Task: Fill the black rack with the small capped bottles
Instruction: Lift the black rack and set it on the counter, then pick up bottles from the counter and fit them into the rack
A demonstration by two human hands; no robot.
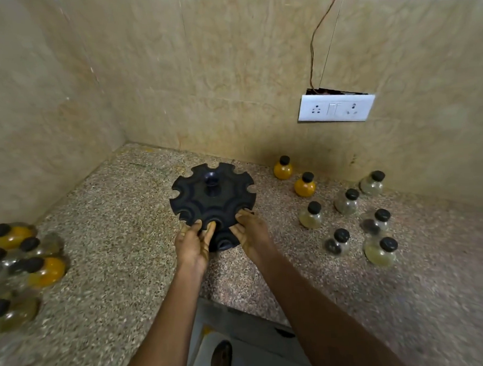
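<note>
A round black rack [212, 196] with notched slots around its rim stands on the speckled counter [121, 214], and every visible slot holds nothing. My left hand [193, 243] grips its near edge, fingers curled into a notch. My right hand [250, 231] holds the rim just to the right. Several small round bottles with black caps stand to the right, among them two orange ones [283, 168] [304, 184] and a pale one [311, 216]. More capped bottles [43, 267] lie clustered at the far left, blurred.
Beige tiled walls form a corner behind the rack. A white socket plate [336, 108] with a loose wire hangs on the right wall. The counter's front edge has a cut-out near my arms, with the floor and a foot [221, 356] below.
</note>
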